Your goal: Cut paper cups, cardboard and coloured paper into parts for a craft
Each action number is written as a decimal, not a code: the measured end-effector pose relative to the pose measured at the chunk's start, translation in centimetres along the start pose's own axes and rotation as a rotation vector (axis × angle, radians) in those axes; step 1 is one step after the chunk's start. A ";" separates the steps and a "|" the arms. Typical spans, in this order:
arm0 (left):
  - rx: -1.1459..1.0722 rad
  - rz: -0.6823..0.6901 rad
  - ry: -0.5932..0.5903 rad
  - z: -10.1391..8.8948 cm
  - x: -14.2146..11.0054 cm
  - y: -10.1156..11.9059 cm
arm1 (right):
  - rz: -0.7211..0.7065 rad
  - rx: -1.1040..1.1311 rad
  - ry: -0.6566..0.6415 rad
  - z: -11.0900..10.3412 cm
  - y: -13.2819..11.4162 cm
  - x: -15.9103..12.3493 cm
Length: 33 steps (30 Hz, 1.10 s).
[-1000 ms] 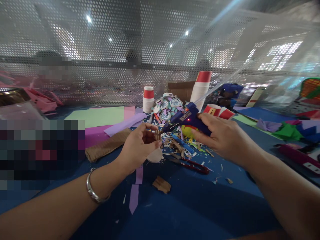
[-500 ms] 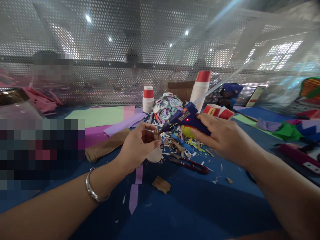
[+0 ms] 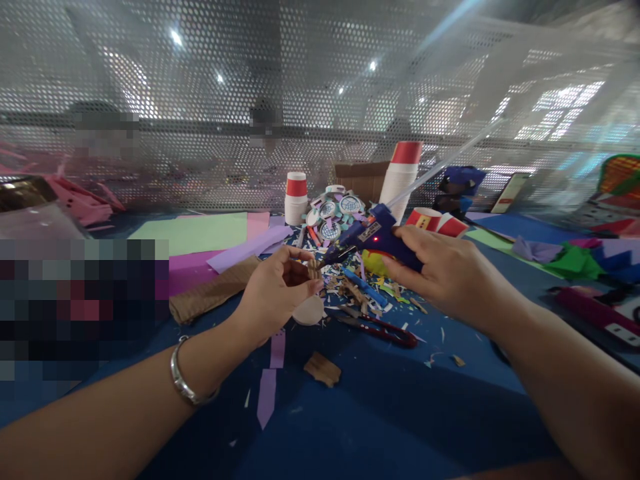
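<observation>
My right hand (image 3: 440,270) is wrapped round a blue hot glue gun (image 3: 373,235) with a small red light lit. A long clear glue stick (image 3: 445,163) sticks out of its back end. The nozzle points left and down, at a small brown cardboard piece (image 3: 314,268) pinched between the thumb and fingers of my left hand (image 3: 275,290). Whether the tip touches the cardboard I cannot tell. Just below my left fingers lies a pale round disc (image 3: 309,311). A torn scrap of brown cardboard (image 3: 323,369) and a purple paper strip (image 3: 267,398) lie nearer to me.
Dark-red-handled scissors (image 3: 383,329) and a blue stick (image 3: 367,288) lie among paper scraps. Paper cups stand in a short stack (image 3: 296,199) and a tall stack (image 3: 401,180) behind. Coloured paper sheets (image 3: 200,233) and corrugated cardboard (image 3: 215,291) are at left. A perforated metal screen (image 3: 320,80) closes the back.
Almost nothing differs. Both hands, the glue gun and the cardboard piece keep practically the same positions.
</observation>
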<state>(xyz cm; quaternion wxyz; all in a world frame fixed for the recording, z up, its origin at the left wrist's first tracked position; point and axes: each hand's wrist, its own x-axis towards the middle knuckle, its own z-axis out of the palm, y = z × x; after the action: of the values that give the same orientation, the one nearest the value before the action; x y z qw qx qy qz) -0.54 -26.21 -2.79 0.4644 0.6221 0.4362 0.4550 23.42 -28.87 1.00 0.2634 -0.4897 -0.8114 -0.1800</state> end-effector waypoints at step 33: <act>-0.191 -0.063 0.071 -0.1 0.1 0.4 | 0.238 -0.137 0.122 -1.0 6.3 0.1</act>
<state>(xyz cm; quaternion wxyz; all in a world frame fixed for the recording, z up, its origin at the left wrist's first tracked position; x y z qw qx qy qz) -0.62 -26.20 -2.35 0.5197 0.5445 0.4266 0.5015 29.25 -26.46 2.03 0.2979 -0.5874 -0.7158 -0.2319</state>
